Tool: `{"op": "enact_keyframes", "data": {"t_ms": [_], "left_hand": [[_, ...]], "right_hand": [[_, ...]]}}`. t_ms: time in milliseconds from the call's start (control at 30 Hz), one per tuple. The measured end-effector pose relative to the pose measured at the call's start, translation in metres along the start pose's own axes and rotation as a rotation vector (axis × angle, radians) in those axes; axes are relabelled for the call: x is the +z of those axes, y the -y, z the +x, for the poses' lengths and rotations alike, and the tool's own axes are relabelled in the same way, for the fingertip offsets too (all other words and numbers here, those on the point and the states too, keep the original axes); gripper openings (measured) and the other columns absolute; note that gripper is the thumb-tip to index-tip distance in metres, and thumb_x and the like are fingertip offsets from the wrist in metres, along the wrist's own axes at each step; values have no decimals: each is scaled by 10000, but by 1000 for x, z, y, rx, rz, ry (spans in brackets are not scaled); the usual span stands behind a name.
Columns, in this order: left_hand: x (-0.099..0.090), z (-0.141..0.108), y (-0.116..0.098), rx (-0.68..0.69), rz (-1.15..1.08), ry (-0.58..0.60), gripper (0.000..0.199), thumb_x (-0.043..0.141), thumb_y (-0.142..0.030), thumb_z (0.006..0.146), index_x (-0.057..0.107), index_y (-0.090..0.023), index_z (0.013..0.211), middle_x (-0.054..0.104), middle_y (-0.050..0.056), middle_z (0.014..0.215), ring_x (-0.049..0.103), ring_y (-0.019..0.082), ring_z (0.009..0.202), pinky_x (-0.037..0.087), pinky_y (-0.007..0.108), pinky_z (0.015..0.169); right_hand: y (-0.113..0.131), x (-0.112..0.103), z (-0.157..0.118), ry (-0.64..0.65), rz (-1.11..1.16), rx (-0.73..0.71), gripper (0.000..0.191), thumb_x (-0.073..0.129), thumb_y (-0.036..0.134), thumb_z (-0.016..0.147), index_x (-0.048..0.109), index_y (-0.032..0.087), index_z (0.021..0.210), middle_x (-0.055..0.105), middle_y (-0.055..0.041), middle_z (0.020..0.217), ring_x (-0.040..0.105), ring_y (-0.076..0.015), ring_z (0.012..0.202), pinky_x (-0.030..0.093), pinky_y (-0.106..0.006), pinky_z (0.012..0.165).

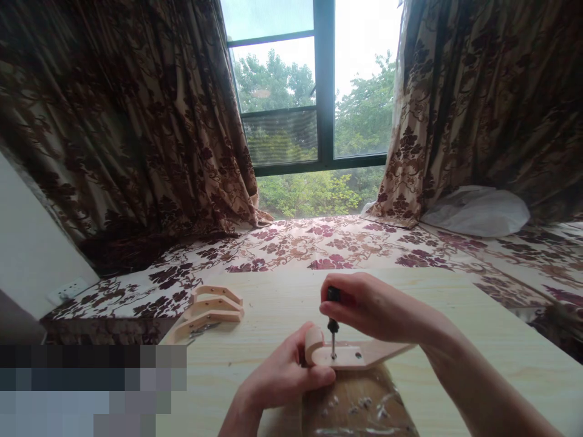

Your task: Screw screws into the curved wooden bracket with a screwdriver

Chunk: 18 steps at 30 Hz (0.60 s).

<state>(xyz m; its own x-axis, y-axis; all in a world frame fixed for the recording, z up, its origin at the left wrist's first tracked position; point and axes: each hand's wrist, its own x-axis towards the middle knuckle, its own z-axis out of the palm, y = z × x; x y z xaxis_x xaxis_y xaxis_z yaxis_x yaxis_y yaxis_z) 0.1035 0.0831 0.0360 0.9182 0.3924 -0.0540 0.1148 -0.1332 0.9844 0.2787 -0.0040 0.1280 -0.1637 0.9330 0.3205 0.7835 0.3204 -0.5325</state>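
Observation:
My right hand [364, 303] is closed around the dark handle of a screwdriver [334, 325], which stands upright with its tip in a hole of a pale wooden piece [346, 357]. A second, dark hole shows to the right of the tip. At the piece's left end, my left hand [296, 370] grips it beside a rounded wooden block [313, 341], thumb in front and fingers behind. Below the piece lies a brown board or packet [355, 403] with clear plastic and several small metal bits on it.
Several angled wooden pieces [216, 309] with holes lie at the left of the pale wooden table [282, 297], thin metal items beside them. Behind are a flowered cloth ledge [291, 246], curtains, a window and a white plastic bag [478, 211].

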Motion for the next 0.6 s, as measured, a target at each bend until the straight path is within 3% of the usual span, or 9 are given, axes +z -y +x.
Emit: {"op": "enact_keyframes", "data": {"t_ms": [167, 367, 600], "left_hand": [[0, 0, 0, -12, 12, 6, 344, 691, -330, 681, 415, -204, 844, 423, -75, 712, 356, 79, 629, 280, 197, 547], [0, 0, 1, 5, 16, 3, 347, 699, -338, 677, 434, -201, 855, 437, -64, 754, 379, 87, 669, 291, 200, 574], [0, 0, -1, -2, 26, 2, 336, 695, -325, 681, 435, -195, 850, 429, -68, 737, 365, 86, 657, 292, 201, 568]], "right_hand": [[-5, 2, 4, -42, -57, 54, 180, 539, 305, 847, 565, 162, 740, 526, 19, 620, 412, -89, 555, 312, -222, 522], [3, -2, -2, 2, -29, -28, 81, 526, 215, 839, 576, 180, 787, 541, 31, 660, 432, -84, 593, 326, -214, 563], [-4, 7, 6, -45, -88, 14, 194, 494, 306, 883, 520, 170, 746, 508, 22, 633, 383, -93, 571, 303, -233, 540]]}}
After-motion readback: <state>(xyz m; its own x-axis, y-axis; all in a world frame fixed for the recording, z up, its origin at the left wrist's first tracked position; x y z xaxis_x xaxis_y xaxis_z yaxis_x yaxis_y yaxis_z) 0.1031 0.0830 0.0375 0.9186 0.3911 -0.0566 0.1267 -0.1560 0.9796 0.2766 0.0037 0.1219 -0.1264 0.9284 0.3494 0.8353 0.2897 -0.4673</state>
